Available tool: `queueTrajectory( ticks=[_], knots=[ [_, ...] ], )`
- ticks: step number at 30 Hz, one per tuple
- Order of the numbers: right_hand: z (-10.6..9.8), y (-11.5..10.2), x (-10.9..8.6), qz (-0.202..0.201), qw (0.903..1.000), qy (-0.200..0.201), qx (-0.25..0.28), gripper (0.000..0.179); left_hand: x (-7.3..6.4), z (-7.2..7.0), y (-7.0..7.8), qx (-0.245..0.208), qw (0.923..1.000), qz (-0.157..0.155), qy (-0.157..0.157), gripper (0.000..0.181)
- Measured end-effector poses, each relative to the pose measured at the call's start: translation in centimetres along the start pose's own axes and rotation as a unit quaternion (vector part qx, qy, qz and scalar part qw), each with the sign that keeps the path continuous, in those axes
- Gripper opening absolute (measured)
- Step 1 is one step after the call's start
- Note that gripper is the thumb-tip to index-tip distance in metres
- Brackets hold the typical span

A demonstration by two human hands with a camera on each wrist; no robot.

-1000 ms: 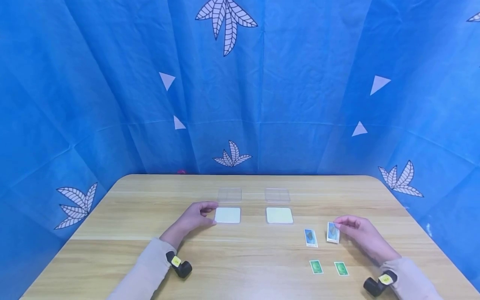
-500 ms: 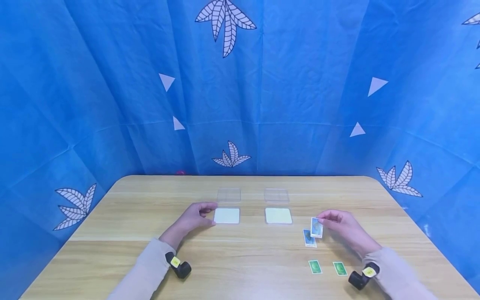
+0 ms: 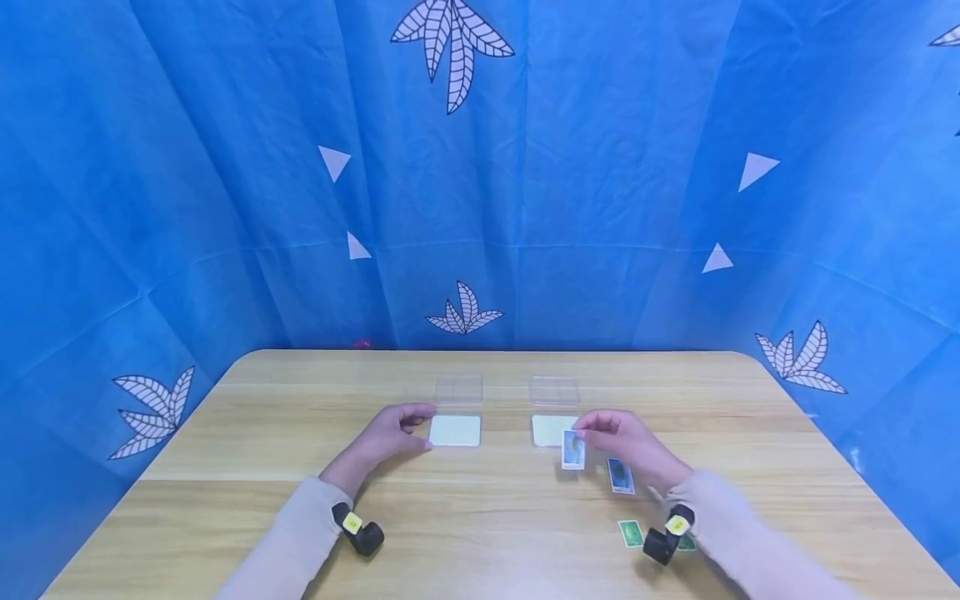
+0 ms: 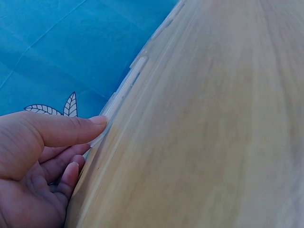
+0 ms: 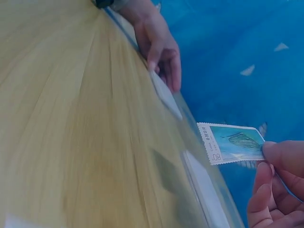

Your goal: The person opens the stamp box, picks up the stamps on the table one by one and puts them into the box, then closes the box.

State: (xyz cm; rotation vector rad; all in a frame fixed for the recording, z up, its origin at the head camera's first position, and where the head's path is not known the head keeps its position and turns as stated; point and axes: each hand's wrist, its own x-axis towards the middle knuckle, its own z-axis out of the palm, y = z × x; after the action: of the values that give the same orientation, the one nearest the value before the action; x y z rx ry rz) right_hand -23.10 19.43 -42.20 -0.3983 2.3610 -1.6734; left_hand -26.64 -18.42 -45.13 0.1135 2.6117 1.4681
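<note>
My right hand point(image 3: 626, 442) pinches a blue postage stamp point(image 5: 235, 142) by its edge between thumb and finger. The stamp hangs above the near edge of the right-hand flat clear case point(image 3: 550, 431), which has a pale insert. Around the left side of a matching case point(image 3: 456, 431), my left hand point(image 3: 386, 433) holds on, thumb at the near corner and a finger at the far one. Another blue stamp point(image 3: 620, 476) lies on the table below my right hand. Closer to me are two green stamps point(image 3: 631, 533), one partly hidden by the right wrist camera.
Two clear plastic lids point(image 3: 459, 389) lie behind the cases, one behind each. The wooden table point(image 3: 480, 517) ends at a blue patterned curtain point(image 3: 600, 208) at the back and sides. Black cameras point(image 3: 367, 539) are strapped to both wrists.
My right hand has carried the blue stamp leftward, past the other blue stamp, to the right-hand case. The left hand has stayed at the left case.
</note>
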Motion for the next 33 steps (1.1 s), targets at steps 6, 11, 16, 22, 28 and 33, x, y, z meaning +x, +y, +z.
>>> queueTrajectory(
  ticks=[6,11,16,22,28,33],
  knots=[
    [2.2,-1.3,1.4,-0.018,0.9995,-0.027,0.006,0.027,0.0,0.1,0.1,-0.004,1.0000,0.004,-0.004,0.054],
    [3.8,-2.3,2.5,-0.014,0.9995,-0.029,-0.004,0.024,0.0,0.2,0.1,0.002,1.0000,-0.002,-0.004,0.055],
    [5.4,-3.1,3.8,-0.014,0.9991,-0.041,0.003,0.021,0.1,0.1,-0.1,0.005,1.0000,-0.002,-0.003,0.055],
    [7.4,-4.2,5.4,-0.002,0.9990,-0.044,0.004,0.017,0.1,0.0,-0.2,0.004,1.0000,0.002,-0.007,0.055],
    [9.2,-4.5,6.9,0.005,0.9988,-0.043,0.024,0.019,-0.1,0.0,0.1,0.009,1.0000,-0.002,-0.004,0.054],
    [10.4,-5.1,7.6,-0.001,0.9989,-0.044,0.015,0.019,0.0,-0.1,0.1,0.006,1.0000,-0.004,-0.001,0.054]
  ],
)
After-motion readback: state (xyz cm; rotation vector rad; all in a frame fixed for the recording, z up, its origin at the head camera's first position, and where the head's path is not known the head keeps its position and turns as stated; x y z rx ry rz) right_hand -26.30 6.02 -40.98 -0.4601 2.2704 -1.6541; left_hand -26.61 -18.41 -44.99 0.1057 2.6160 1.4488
